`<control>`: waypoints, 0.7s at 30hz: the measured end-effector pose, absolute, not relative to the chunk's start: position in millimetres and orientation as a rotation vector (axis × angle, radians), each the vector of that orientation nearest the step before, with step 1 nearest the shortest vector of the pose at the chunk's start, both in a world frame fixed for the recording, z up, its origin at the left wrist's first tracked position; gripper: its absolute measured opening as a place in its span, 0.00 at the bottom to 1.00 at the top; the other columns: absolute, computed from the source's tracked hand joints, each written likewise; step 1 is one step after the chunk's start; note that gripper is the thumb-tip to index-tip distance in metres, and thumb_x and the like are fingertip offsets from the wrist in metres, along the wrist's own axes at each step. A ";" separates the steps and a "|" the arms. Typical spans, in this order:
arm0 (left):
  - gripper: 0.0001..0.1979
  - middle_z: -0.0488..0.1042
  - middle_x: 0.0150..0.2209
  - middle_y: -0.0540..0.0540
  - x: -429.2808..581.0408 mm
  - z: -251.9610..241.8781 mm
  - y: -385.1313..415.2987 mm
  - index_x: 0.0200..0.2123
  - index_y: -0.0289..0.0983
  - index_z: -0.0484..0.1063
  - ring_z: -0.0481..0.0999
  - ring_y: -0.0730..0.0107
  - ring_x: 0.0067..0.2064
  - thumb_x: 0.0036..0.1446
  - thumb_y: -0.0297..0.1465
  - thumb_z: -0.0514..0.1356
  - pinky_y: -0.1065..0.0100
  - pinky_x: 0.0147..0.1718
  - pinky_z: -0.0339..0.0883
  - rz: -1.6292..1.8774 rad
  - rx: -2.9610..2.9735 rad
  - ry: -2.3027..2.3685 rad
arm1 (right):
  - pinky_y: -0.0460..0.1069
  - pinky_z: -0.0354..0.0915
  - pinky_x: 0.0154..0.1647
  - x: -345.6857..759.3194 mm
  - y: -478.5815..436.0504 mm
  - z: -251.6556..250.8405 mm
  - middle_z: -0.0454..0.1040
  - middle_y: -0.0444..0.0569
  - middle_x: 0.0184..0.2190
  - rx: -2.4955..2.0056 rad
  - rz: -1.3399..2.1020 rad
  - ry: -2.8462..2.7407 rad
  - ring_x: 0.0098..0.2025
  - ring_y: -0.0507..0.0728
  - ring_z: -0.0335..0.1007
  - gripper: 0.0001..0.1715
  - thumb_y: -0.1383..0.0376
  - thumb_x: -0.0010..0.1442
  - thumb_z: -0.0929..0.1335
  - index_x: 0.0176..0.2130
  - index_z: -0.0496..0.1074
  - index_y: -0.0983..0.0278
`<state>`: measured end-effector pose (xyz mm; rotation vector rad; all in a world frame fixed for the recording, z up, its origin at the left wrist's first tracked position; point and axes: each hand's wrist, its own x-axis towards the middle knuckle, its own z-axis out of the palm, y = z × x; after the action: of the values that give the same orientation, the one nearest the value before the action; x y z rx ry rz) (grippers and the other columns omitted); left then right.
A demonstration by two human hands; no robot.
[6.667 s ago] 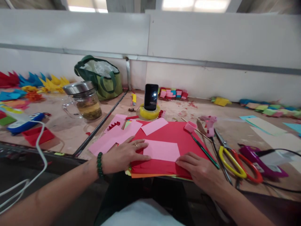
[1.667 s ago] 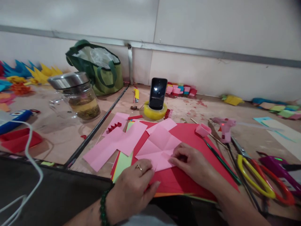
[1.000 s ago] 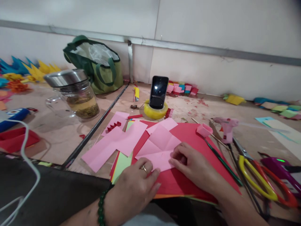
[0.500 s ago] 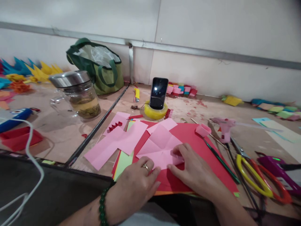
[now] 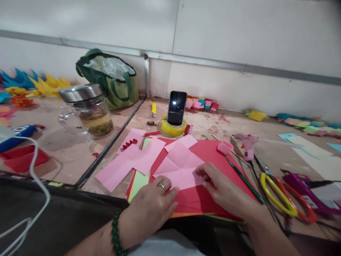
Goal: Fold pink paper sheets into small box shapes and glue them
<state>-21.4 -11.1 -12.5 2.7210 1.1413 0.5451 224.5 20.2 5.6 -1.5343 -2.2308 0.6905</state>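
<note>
A creased pink paper square (image 5: 179, 167) lies on a red sheet (image 5: 213, 160) that tops a stack of coloured sheets at the table's near edge. My left hand (image 5: 153, 206), with a ring and a green bead bracelet, lies flat on the near corner of the pink square, fingers stretched out. My right hand (image 5: 221, 185) pinches the square's right corner between thumb and fingers, folding it inward. More pink sheets (image 5: 130, 161) lie to the left.
A phone (image 5: 177, 107) stands in a yellow tape roll. Left are a glass jar (image 5: 89, 110) and a green bag (image 5: 112, 80). Right are a pink glue gun (image 5: 246, 144), yellow and red scissors (image 5: 282, 192), a pencil (image 5: 243, 179) and a purple glue gun (image 5: 306, 183). White cable (image 5: 34, 199) hangs left.
The pink paper, earlier a folded rectangle, now lies unfolded as a creased square. My right hand has shifted along its right corner, pinching it. My left hand stays pressed on the near corner.
</note>
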 end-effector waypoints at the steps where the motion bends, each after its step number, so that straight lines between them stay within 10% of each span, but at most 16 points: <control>1: 0.12 0.69 0.41 0.42 -21.6 -11.8 -11.0 0.47 0.36 0.68 0.70 0.58 0.44 0.62 0.30 0.52 0.57 0.39 0.74 0.536 2.715 1.145 | 0.52 0.67 0.44 227.9 21.3 5.6 0.70 0.49 0.40 -1.523 0.716 -2.230 0.42 0.55 0.68 0.16 0.75 0.58 0.58 0.43 0.66 0.62; 12: 0.11 0.69 0.42 0.43 -21.2 -1.3 -11.7 0.46 0.38 0.68 0.69 0.59 0.45 0.63 0.31 0.51 0.58 0.41 0.72 0.400 2.681 1.160 | 0.50 0.61 0.33 190.4 34.8 19.3 0.72 0.49 0.32 -1.881 0.542 -2.171 0.34 0.57 0.68 0.20 0.48 0.57 0.66 0.32 0.70 0.63; 21: 0.13 0.70 0.47 0.41 -19.8 -8.8 -12.6 0.48 0.36 0.68 0.69 0.59 0.49 0.61 0.29 0.53 0.59 0.46 0.70 0.506 2.704 1.140 | 0.49 0.62 0.36 201.5 34.2 4.8 0.73 0.48 0.37 -1.726 0.670 -2.126 0.37 0.56 0.68 0.13 0.60 0.56 0.68 0.41 0.67 0.62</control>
<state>-19.8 -12.6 -8.8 2.7044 1.1401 0.5060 201.5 34.2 4.8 -1.7256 -2.1261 0.6704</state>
